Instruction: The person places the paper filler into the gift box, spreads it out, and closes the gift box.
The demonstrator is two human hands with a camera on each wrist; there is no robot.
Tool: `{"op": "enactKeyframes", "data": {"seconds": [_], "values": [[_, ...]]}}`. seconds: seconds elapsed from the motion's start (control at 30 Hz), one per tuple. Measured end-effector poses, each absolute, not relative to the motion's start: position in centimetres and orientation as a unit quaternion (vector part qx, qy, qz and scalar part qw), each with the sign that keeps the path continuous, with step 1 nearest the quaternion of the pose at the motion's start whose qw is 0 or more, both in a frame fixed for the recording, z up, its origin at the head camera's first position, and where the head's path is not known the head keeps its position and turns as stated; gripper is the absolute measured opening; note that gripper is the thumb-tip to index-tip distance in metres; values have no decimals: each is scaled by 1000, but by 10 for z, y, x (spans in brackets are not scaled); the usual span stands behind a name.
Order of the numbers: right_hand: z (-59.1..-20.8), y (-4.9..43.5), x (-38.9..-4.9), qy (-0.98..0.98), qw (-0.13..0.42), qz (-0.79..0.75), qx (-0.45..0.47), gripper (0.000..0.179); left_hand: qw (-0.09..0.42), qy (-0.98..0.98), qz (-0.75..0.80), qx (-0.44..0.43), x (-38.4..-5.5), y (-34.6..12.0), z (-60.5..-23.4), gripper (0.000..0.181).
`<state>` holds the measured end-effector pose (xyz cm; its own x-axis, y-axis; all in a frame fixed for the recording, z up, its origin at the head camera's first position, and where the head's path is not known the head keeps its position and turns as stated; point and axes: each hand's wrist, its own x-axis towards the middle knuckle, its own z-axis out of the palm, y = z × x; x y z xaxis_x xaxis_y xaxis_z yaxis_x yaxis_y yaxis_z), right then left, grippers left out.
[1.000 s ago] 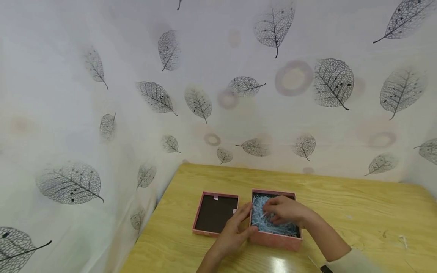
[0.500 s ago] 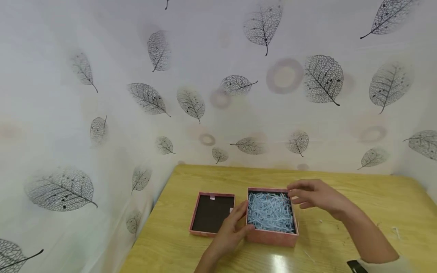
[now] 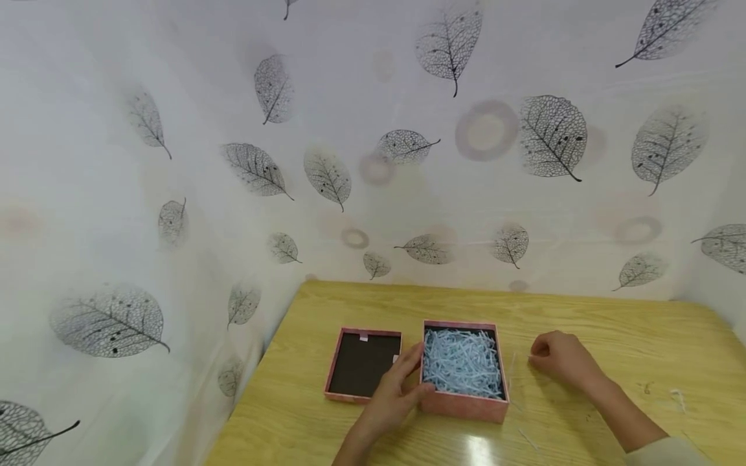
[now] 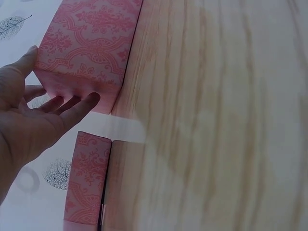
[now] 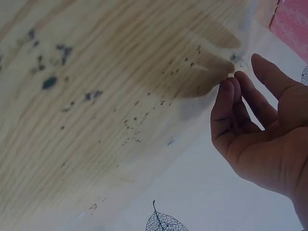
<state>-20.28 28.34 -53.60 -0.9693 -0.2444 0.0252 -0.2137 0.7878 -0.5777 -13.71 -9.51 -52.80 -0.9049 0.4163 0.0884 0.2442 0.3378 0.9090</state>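
Observation:
A pink patterned box [image 3: 466,406] stands without its lid, filled with light blue paper shreds [image 3: 460,362]. My left hand [image 3: 393,396] rests against the box's left side; in the left wrist view its fingers are fairly straight and touch the pink wall. To the right of the box, my right hand [image 3: 564,357] is low at the tabletop with its fingers bent. A tiny pale scrap, apparently a paper shred [image 5: 231,75], shows at its fingertips in the right wrist view. The wrist view shows the thumb slightly apart from the fingers.
Left of the box lies its shallow lid [image 3: 362,366], dark inside up. Thin stray strands [image 3: 529,440] lie on the wooden table [image 3: 606,330] right of the box, with a white curled scrap [image 3: 678,398] farther right. A leaf-patterned curtain [image 3: 384,194] hangs behind.
My right hand has left the shreds inside the box, passed over its right rim and come down to the table. The left hand has stayed against the box.

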Motion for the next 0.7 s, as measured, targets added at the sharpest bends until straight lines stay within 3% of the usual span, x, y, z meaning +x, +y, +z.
{"op": "enactKeyframes", "data": {"seconds": [0.23, 0.43, 0.7], "values": [[-546, 277, -200, 953, -13, -275, -128, 10, 83, 818, 537, 192, -135, -94, -526, 72], [-545, 278, -199, 941, -5, -314, -123, 9, 81, 817, 536, 194, -137, -93, -528, 72], [-496, 270, -193, 913, -7, -386, -132, 7, 81, 813, 541, 197, -137, -93, -528, 73]]}}
